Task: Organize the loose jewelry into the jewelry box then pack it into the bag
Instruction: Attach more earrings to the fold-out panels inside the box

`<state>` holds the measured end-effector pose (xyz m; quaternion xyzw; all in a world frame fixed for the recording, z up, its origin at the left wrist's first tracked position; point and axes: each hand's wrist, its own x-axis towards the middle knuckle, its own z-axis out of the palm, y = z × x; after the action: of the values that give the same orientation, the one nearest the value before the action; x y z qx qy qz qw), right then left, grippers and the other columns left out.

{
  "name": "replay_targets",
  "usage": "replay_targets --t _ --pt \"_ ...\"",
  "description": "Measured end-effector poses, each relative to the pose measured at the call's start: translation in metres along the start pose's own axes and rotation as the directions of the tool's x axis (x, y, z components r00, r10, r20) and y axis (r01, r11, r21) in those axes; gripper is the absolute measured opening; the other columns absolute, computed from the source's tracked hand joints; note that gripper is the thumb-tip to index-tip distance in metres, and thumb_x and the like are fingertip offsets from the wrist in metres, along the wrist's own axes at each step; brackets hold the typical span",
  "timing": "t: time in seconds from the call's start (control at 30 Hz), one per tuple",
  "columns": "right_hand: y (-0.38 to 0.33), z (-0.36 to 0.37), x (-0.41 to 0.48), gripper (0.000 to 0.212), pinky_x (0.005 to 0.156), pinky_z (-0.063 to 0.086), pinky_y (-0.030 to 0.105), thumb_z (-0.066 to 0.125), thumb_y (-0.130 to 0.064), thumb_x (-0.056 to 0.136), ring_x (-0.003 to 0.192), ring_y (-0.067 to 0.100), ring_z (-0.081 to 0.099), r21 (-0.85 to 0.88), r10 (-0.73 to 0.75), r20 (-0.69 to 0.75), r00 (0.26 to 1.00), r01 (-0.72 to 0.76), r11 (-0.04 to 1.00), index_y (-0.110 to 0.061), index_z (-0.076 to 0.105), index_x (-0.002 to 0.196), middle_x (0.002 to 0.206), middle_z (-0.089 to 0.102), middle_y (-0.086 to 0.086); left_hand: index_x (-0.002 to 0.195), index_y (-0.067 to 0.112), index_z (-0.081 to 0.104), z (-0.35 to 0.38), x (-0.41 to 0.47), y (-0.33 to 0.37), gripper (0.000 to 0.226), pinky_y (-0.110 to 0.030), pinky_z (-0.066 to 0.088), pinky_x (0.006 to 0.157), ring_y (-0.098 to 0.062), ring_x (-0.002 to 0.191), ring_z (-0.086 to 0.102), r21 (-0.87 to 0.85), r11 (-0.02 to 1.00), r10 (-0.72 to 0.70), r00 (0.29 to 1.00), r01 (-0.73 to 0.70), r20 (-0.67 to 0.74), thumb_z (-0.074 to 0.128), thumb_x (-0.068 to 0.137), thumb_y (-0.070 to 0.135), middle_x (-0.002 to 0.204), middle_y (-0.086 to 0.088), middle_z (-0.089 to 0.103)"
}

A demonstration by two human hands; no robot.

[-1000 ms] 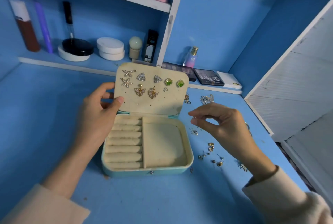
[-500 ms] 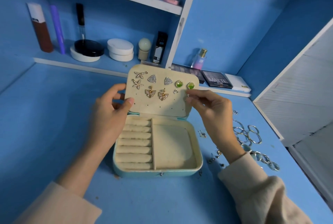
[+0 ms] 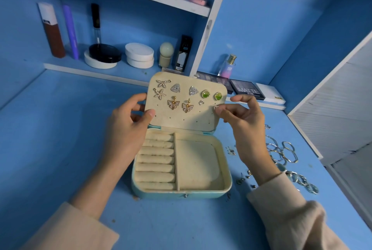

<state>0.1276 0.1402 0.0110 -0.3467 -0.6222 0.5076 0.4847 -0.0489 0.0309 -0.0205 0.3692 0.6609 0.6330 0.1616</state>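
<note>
A pale blue jewelry box (image 3: pixel 181 193) stands open on the blue desk, cream inside, with ring rolls on the left and one bare compartment on the right. Its raised lid (image 3: pixel 181 117) carries several earrings in pairs. My left hand (image 3: pixel 128 127) grips the lid's left edge, thumb on the front. My right hand (image 3: pixel 241 117) pinches a small sparkly earring (image 3: pixel 216 107) against the lid's right side, below the green stones. Loose silver rings (image 3: pixel 281 153) and small studs (image 3: pixel 244 178) lie on the desk right of the box. No bag is in view.
Cosmetics stand on the low shelf behind: a brown bottle (image 3: pixel 52 30), round compacts (image 3: pixel 138 54), a perfume bottle (image 3: pixel 227 66) and eyeshadow palettes (image 3: pixel 247 88). A white cabinet panel (image 3: pixel 338 96) runs along the right.
My right hand has travelled from the desk right of the box up to the lid's right side with a small earring. My left hand has kept its hold on the lid.
</note>
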Motion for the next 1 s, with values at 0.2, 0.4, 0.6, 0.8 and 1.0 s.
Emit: replay_targets --t 0.2,0.4,0.6,0.8,1.0 --pt "0.003 0.004 0.003 0.031 0.07 0.05 0.027 0.07 0.001 0.077 0.068 0.015 0.061 -0.233 -0.103 -0.056 0.993 0.087 0.969 -0.017 0.051 0.094 0.07 0.07 0.001 0.087 0.047 0.055 0.0 0.0 -0.001 0.039 -0.014 0.041 0.059 -0.009 0.072 0.059 -0.003 1.0 0.017 1.0 -0.017 0.002 0.063 0.087 0.008 0.08 0.014 0.063" --pt "0.004 0.006 0.007 0.034 0.061 0.042 0.016 0.073 -0.004 0.075 0.062 0.005 0.05 -0.402 -0.216 -0.064 0.974 0.173 0.899 -0.018 0.052 0.1 0.069 0.056 -0.007 0.088 0.043 0.057 -0.001 -0.001 0.0 0.037 -0.017 0.043 0.06 -0.013 0.074 0.06 0.003 0.999 0.032 0.999 -0.032 -0.008 0.063 0.086 0.007 0.079 0.014 0.063" --pt "0.001 -0.002 0.013 0.041 0.067 0.039 0.022 0.073 -0.011 0.077 0.078 0.008 0.05 -0.558 -0.264 0.07 0.962 0.257 0.789 -0.03 0.055 0.109 0.085 0.057 -0.018 0.09 0.04 0.059 0.0 0.0 -0.002 0.034 -0.023 0.042 0.063 -0.014 0.075 0.061 0.01 0.999 0.031 0.999 -0.031 -0.016 0.064 0.086 0.007 0.081 0.012 0.065" --pt "-0.003 -0.008 0.013 0.037 0.068 0.036 0.023 0.075 -0.013 0.075 0.079 0.012 0.051 -0.599 -0.296 0.121 0.947 0.308 0.739 -0.027 0.055 0.103 0.081 0.058 -0.014 0.095 0.036 0.054 -0.003 -0.004 0.003 0.031 -0.024 0.042 0.064 -0.007 0.07 0.057 0.049 0.999 -0.009 0.997 0.013 -0.076 0.068 0.084 0.01 0.087 0.012 0.062" --pt "-0.009 -0.012 0.005 0.04 0.066 0.045 0.025 0.072 -0.008 0.077 0.071 0.015 0.053 -0.615 -0.349 0.212 0.913 0.402 0.678 -0.02 0.055 0.111 0.078 0.059 -0.004 0.084 0.027 0.051 0.003 -0.053 0.044 0.025 -0.009 0.037 0.054 0.001 0.055 0.049 -0.287 0.955 -0.137 0.969 0.075 -0.203 0.069 0.083 0.009 0.07 0.01 0.053"
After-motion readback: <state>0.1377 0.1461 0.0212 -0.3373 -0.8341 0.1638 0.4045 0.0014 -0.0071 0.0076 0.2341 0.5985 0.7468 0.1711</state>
